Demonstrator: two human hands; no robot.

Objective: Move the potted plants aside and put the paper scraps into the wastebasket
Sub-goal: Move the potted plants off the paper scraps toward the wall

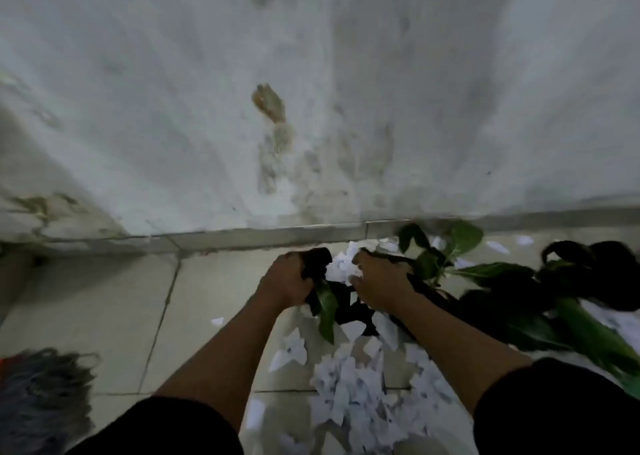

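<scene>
Moving the plants aside, the first step, by the look of it. No wastebasket in view.

Far left on the floor (104, 309): a grey mop (41, 395), blurred, well apart from the job.

Then the left hand (289, 281), curled round the dark rim of a pot (317, 264). Fingers (277, 264) bent over that edge, gripping it. One green leaf (327, 310) hanging down just below that hand.

Right beside it, the right hand (381, 281), also curled, gripping the other side of the same dark pot. Hard to tell through the blur whether a bit of paper is caught under those fingers too.

Scraps (349, 395) lying in a thick heap on the floor between and under both arms, more tucked behind the pot near the wall (311, 90), a few further right by the skirting.

Further right, a second plant (588, 281), dark, with long green leaves spread low over still more paper.

Next, most likely: lift the held pot with both hands and set it down on bare floor to the left, away from the heap. Needs a firm, level hold so no soil tips out onto the paper.

In the way: the long leaves on the right, covering scraps. Probably a need to move that plant too before picking up paper. Mop to steer clear of on the left.
</scene>
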